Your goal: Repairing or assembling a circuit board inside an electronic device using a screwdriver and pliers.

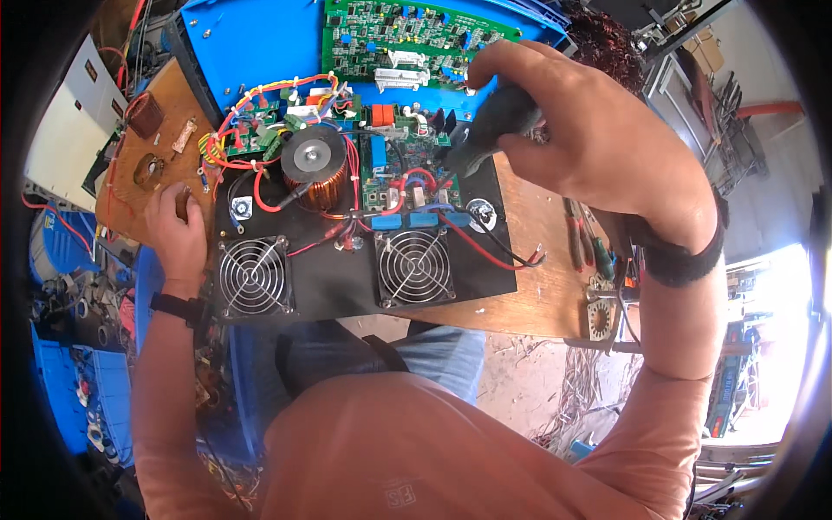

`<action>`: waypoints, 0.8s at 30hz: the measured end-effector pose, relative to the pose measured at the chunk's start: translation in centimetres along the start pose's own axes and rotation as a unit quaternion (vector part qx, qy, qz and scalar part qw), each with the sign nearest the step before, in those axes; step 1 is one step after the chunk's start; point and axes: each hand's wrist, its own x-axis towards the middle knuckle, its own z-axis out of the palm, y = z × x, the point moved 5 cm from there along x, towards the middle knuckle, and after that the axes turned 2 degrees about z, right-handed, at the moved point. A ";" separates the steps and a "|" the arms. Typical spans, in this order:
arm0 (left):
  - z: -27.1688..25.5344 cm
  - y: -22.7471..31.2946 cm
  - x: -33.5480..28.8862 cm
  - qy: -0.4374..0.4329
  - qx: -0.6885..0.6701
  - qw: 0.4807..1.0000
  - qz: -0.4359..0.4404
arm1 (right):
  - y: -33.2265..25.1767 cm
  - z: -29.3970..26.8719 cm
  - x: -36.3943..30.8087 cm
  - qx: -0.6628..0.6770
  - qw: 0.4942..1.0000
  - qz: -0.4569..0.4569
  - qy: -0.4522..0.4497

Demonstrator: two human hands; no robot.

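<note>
My right hand (585,130) is closed around the dark handle of a screwdriver (498,121), over the right part of an open electronics assembly. The tool slants down and left to a green circuit board (407,160) with red wires and blue blocks; its exact contact point is hard to make out. My left hand (178,227) rests by the left edge of the black panel (334,282), fingers lightly bent and thumb apart. A copper-wound toroidal transformer (316,169) and two fans with wire guards, a left fan (253,276) and a right fan (414,267), are mounted on that panel.
Behind stands a blue metal casing (260,43) bearing a large green circuit board (373,43). Pliers (574,232) and other hand tools lie on the wooden table (533,303) at right. Loose red and black leads (520,258) stick out past the panel. Blue bins (104,390) stand at lower left.
</note>
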 end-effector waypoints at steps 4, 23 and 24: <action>0.0 -0.2 0.0 -0.006 -0.007 1.000 0.002 | -0.5 -0.2 1.3 -0.122 0.975 0.155 -0.099; -0.1 -0.2 -0.1 -0.002 0.005 1.000 0.001 | -0.1 0.3 1.3 -0.132 0.971 0.155 -0.126; -0.2 -0.1 0.0 -0.006 0.002 1.000 -0.004 | -0.3 0.2 1.2 -0.090 0.986 0.103 -0.090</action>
